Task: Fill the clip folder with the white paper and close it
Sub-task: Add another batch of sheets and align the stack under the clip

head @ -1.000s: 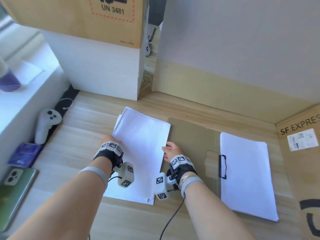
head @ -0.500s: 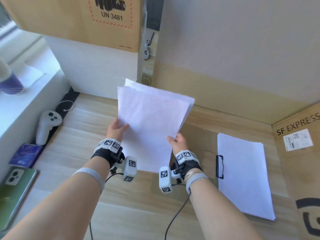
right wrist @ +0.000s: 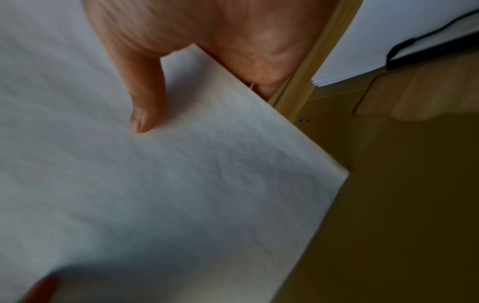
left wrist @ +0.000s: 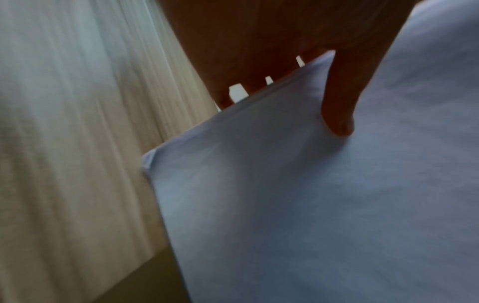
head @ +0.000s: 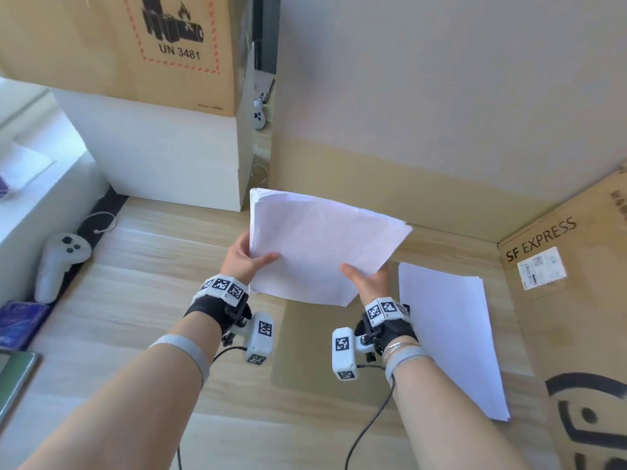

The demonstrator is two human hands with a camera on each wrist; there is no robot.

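Head looks down; wrists closely share paper (head: 322, 245).

Probably an office or storeroom: shipping cartons (head: 118, 45) stacked around a wooden desk (head: 152, 273), game controller (head: 57, 262) aside.

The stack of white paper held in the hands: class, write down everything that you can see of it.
The stack of white paper is a sheaf of plain, blank sheets, slightly fanned at the far left corner. It is held in the air above the wooden desk, tilted, with its near edge lower. The left hand grips its left edge and the right hand its right edge, each with the thumb on top and the fingers beneath. The sheets bow slightly between the two hands. Nothing else touches it.
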